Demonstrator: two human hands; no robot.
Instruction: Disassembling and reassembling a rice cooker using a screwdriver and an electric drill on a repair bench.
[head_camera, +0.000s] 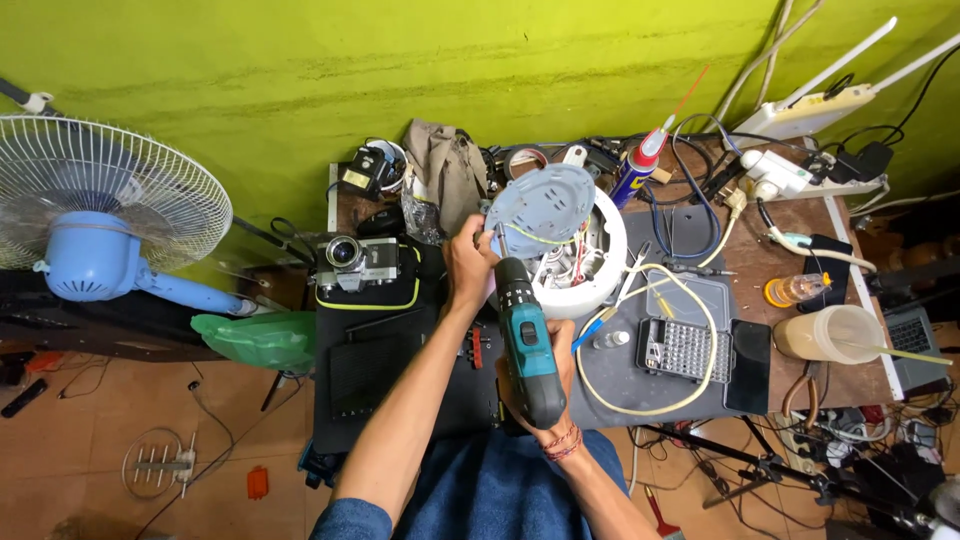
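The right hand (540, 385) is gripping the teal cordless drill (528, 345), its fingers clamped on the handle, and is driving into the white round appliance (600, 265) on the bench (700, 385). The left hand (468, 265) is bracing the lifted grey base plate (545, 205), fingers closed on its edge. The bit is best kept square and the pressure light.

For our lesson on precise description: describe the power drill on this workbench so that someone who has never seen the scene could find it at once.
Start at the cluttered workbench against the yellow-green wall, and find the round white appliance with its base plate lifted, near the middle. Just below it, the right hand holds the drill, tip towards the appliance. It is the only teal and black tool there.
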